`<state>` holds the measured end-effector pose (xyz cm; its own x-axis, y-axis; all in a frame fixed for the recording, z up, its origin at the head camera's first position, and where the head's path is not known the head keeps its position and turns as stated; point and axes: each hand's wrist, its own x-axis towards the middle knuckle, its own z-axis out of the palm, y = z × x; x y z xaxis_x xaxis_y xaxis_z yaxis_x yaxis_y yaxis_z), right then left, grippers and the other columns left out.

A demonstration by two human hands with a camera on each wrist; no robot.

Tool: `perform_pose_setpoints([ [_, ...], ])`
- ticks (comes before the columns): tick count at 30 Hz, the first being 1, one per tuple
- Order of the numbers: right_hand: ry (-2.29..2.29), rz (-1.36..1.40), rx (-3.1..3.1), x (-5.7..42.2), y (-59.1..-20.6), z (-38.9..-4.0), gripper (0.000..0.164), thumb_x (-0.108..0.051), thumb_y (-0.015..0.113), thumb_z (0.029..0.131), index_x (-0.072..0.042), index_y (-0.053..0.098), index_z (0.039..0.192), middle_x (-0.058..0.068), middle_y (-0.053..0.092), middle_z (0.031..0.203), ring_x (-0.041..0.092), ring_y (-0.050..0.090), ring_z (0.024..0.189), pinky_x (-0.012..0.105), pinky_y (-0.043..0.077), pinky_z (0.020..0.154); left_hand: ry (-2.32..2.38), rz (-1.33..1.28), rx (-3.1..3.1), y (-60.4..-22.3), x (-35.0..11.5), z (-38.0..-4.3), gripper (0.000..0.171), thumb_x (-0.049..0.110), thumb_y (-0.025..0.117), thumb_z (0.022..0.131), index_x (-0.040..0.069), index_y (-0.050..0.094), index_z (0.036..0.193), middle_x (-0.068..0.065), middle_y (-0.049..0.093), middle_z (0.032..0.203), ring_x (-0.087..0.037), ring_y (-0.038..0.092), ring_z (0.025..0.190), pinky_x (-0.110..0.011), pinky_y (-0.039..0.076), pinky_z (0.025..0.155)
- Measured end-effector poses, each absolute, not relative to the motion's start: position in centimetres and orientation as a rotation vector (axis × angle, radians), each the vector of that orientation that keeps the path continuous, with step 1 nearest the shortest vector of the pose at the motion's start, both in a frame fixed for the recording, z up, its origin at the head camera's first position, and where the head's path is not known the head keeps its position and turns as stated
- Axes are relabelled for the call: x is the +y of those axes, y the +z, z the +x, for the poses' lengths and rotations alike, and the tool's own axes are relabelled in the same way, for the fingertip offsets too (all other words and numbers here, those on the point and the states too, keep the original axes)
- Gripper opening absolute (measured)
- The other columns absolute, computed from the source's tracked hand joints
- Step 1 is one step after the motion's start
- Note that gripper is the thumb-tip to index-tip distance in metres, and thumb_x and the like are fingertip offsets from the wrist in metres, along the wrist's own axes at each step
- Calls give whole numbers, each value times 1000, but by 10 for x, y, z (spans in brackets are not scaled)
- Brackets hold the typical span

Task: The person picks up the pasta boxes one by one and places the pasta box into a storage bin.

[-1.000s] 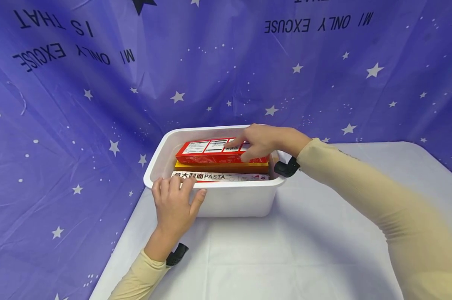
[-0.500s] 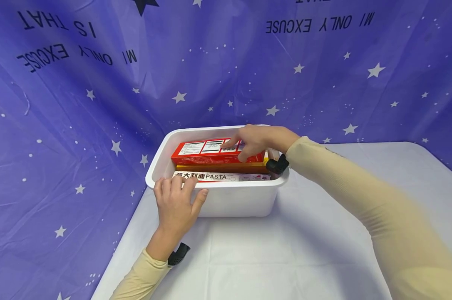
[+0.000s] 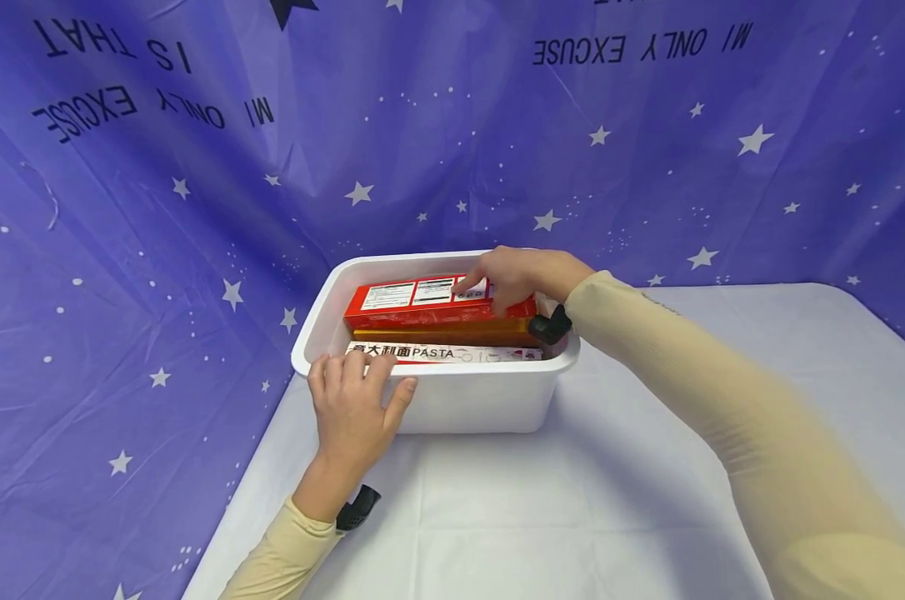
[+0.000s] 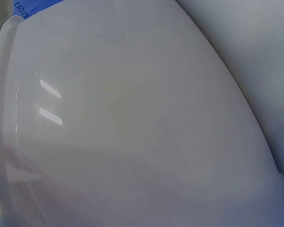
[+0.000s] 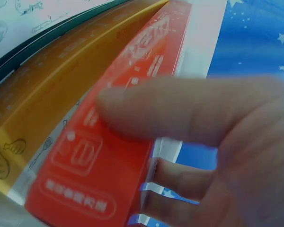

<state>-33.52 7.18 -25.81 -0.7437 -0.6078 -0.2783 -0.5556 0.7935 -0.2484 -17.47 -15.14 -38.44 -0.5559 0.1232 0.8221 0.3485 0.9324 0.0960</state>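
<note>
A white plastic bin stands on the table, with long boxes side by side inside. Farthest back is a red box with white label panels on top. My right hand grips its right part; in the right wrist view, the thumb lies on the near face and other fingers reach behind. An orange-yellow box sits in the middle. Nearest the front wall is a white box marked PASTA. My left hand grips the bin's front rim, fingers over it and thumb outside. The left wrist view mostly shows the bin wall.
A white cloth covers the table. Close behind the bin hangs a purple-blue curtain with stars and lettering, which also runs down the left side. Black wrist cameras sit on both wrists.
My right hand and the red box have shifted slightly left, then the box a little back right. The left hand stays on the rim.
</note>
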Motion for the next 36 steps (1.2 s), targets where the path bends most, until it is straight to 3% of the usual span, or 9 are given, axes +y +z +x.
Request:
perform_pose_setpoints([
  [6, -225, -871, 2654, 76, -260, -337, 80, 7, 76, 81, -35, 56, 145, 11, 62, 136, 28, 57, 107, 32, 54, 81, -309, -336, -2173, -384, -150, -174, 68, 63, 31, 104, 5, 67, 103, -17, 59, 90, -38, 52, 90, -61, 33, 97],
  [12, -260, -890, 2740, 81, -257, -337, 72, 10, 68, 85, -27, 58, 145, 11, 61, 142, 31, 53, 130, 44, 53, 103, -308, -345, -2148, -383, -150, -174, 67, 62, 32, 105, 5, 67, 102, -17, 59, 90, -38, 51, 89, -60, 34, 96],
  [16, -241, -873, 2768, 88, -253, -337, 64, 1, 70, 89, -24, 56, 147, 13, 58, 147, 34, 47, 140, 51, 45, 113, -314, -350, -2134, -383, -150, -175, 66, 61, 33, 105, 5, 67, 101, -17, 59, 89, -38, 51, 88, -60, 34, 96],
  [23, -219, -903, 2787, 115, -242, -332, 60, -14, 70, 92, -16, 53, 149, 18, 58, 147, 37, 53, 136, 53, 45, 112, -298, -362, -2195, -379, -152, -173, 66, 62, 33, 105, 5, 66, 103, -17, 58, 89, -39, 52, 88, -61, 34, 96],
  [31, -151, -863, 2854, 166, -233, -324, 59, -21, 69, 94, -12, 51, 150, 21, 59, 144, 44, 51, 137, 61, 44, 110, -323, -326, -2570, -344, -161, -159, 38, 45, 62, 97, 10, 68, 112, -17, 63, 102, -39, 56, 98, -56, 37, 93],
  [36, -143, -866, 2891, 201, -242, -315, 57, -22, 69, 95, -9, 52, 149, 24, 60, 142, 47, 54, 132, 63, 46, 105, -365, -334, -2822, -313, -174, -170, 39, 43, 57, 101, 12, 67, 122, -17, 63, 118, -39, 55, 111, -57, 39, 94],
])
